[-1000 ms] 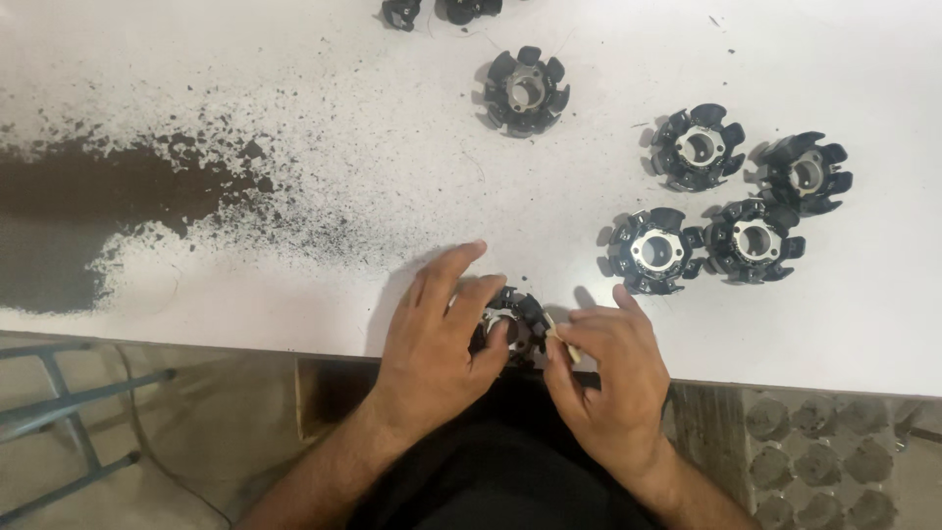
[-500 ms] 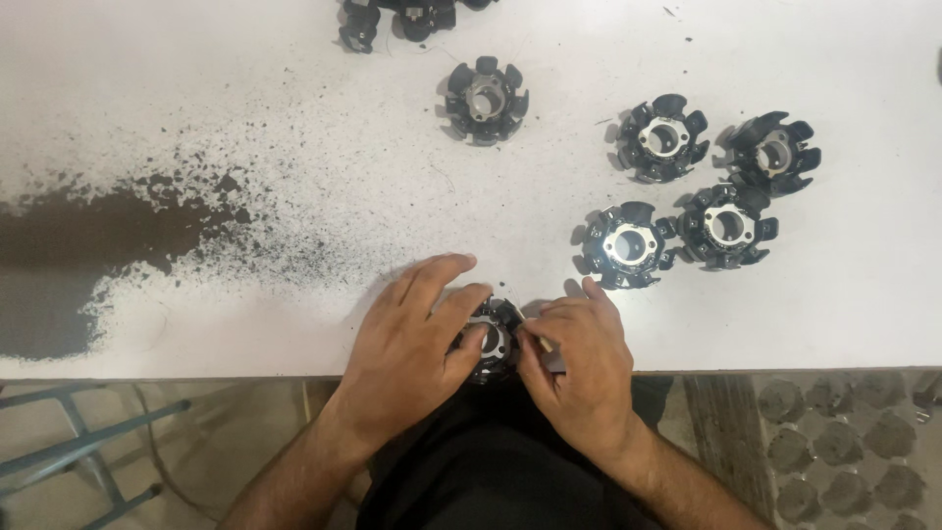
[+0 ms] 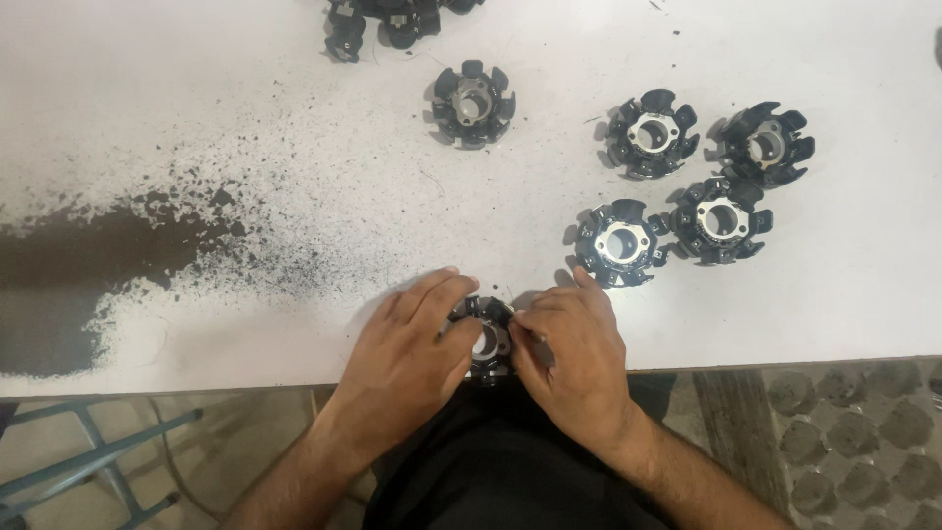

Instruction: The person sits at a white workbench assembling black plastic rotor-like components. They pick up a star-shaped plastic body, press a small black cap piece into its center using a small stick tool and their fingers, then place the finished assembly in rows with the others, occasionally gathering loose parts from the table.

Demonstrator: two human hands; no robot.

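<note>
Black stator core (image 3: 488,339) sits at the tabletop (image 3: 294,118) edge, pinched between my left hand (image 3: 412,358) and right hand (image 3: 574,358); I'd brace it flat, spare stator cores (image 3: 620,243) just beyond.

Black toothed part (image 3: 488,339) mostly covered between the fingers of the left hand (image 3: 412,358) and right hand (image 3: 574,363), thin object at right fingertips too small to tell, dark parts (image 3: 383,20) beyond the fingers cut off by top edge
</note>
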